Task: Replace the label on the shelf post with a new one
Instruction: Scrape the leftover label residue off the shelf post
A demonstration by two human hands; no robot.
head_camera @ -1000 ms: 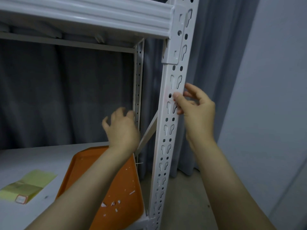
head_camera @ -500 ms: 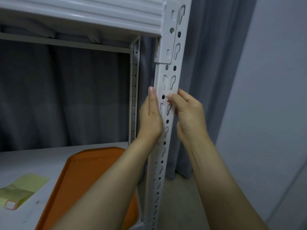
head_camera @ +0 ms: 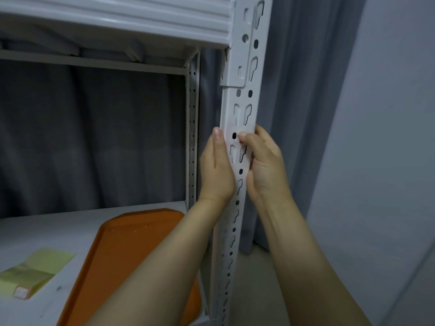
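The white perforated shelf post [head_camera: 244, 102] runs down the middle of the view. A small white label [head_camera: 244, 129] with a red edge sits on its front face, partly hidden. My right hand [head_camera: 263, 168] wraps the post's right edge, its thumb tip pressing on the label. My left hand [head_camera: 217, 170] lies against the post's left side with the thumb straight along the edge; its fingers are hidden behind the post. A yellow backing sheet [head_camera: 35, 271] with one red-bordered label [head_camera: 21, 291] lies on the shelf at lower left.
An orange tray [head_camera: 131, 250] lies on the white shelf board [head_camera: 47, 231] under my left forearm. A shelf beam [head_camera: 113, 17] crosses overhead. Grey curtain hangs behind and a pale wall [head_camera: 388, 137] stands close on the right.
My left hand rose from above the tray and came against the post's left side. My right hand stayed at the label, its thumb shifting on it. The camera moved closer.
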